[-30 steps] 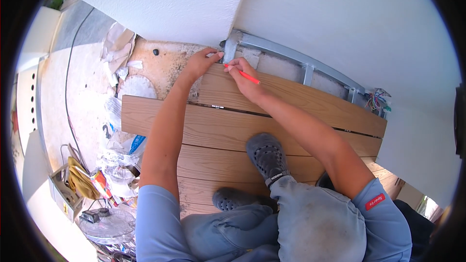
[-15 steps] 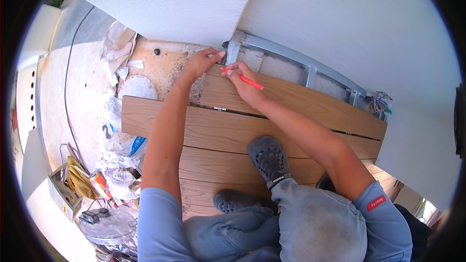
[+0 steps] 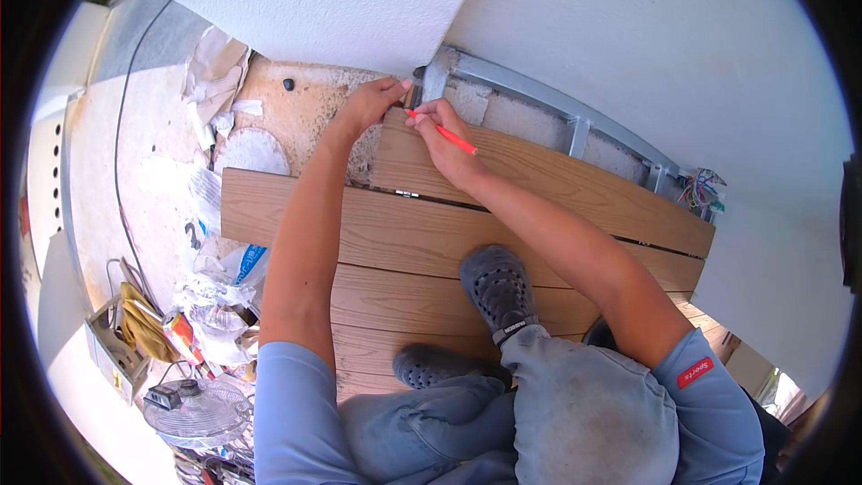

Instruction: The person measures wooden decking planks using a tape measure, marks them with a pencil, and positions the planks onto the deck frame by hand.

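My right hand [image 3: 440, 130] holds a red pencil [image 3: 456, 138], its point at the far left corner of a wood-grain deck board [image 3: 593, 198]. My left hand [image 3: 373, 101] is just left of it, beside a grey steel frame [image 3: 525, 90] at the wall corner, fingers closed on something small I cannot make out at the board's end. A second board [image 3: 269, 207] lies parallel nearer me, with a small metal clip [image 3: 407, 193] in the gap. My shoes rest on the boards.
White walls [image 3: 628, 27] border the frame, with loose wires [image 3: 700, 189] at the right. At the left are paper scraps [image 3: 215, 72], plastic bags [image 3: 206, 287], a yellow cloth [image 3: 144, 323], a fan [image 3: 197, 413] and a cable [image 3: 119, 171] along the concrete.
The whole view has shifted slightly upward. My right hand with the pencil has moved a little at the board's corner, and my left fingers have bent slightly more.
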